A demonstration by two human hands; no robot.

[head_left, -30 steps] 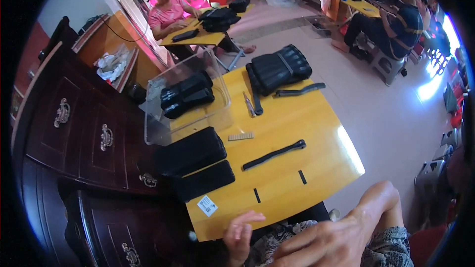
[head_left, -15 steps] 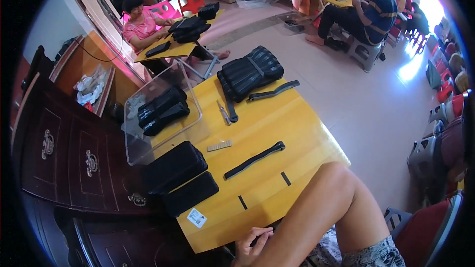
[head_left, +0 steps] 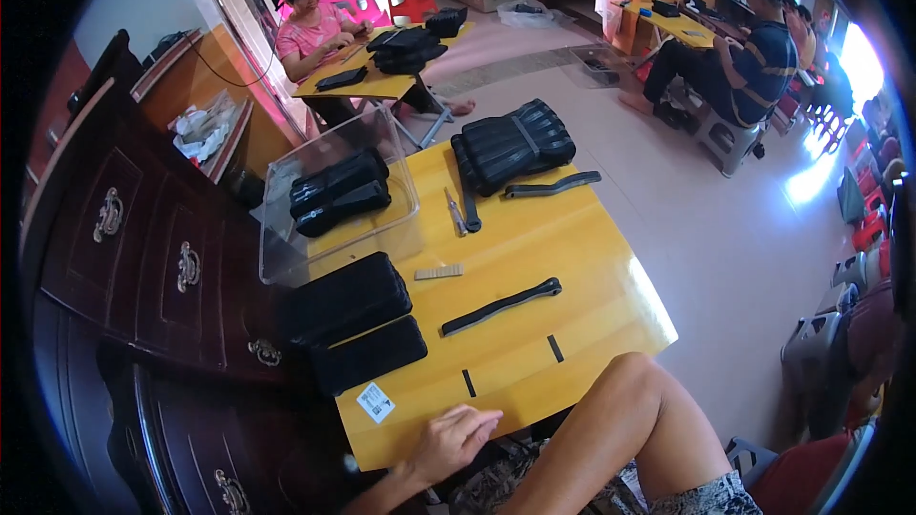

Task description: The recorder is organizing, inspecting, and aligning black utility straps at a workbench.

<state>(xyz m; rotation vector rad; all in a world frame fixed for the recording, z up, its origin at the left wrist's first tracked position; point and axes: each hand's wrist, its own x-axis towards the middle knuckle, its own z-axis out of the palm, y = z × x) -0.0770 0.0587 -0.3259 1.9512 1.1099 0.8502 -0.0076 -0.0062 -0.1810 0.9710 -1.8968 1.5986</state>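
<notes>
A yellow table (head_left: 582, 248) takes up the middle of the frame, its near edge running down to the bottom centre. On its upper left stands a clear plastic bin (head_left: 273, 257), with black bundles (head_left: 339, 193) lying inside. The person's bent knee (head_left: 625, 386) rises at the lower right. At the top of the table sits a thick black bundle (head_left: 520, 145) with a band around it, so those pieces look gathered and dealt with. Two dark oblong blocks (head_left: 353, 296) lie side by side at the table's left edge; what they are for cannot be told.

The left hand (head_left: 453, 437) is at the lower centre, over the near edge, fingers drawn together and loosely curled. Nothing shows in it, though whether the fingertips pinch something small I cannot tell. The right hand is out of sight, so its state is unknown.

A black strip (head_left: 501, 307) with a rounded end lies loose in the table's centre, apart from the hand. A second strip (head_left: 553, 185) rests below the banded bundle and a third (head_left: 469, 200) at its left; these three seem left over, outside any band. Smaller still are a slim pen-like tool (head_left: 455, 212), a beige ribbed piece (head_left: 439, 273), a white label (head_left: 375, 402) and two short black bars (head_left: 468, 383) near the hand.
</notes>
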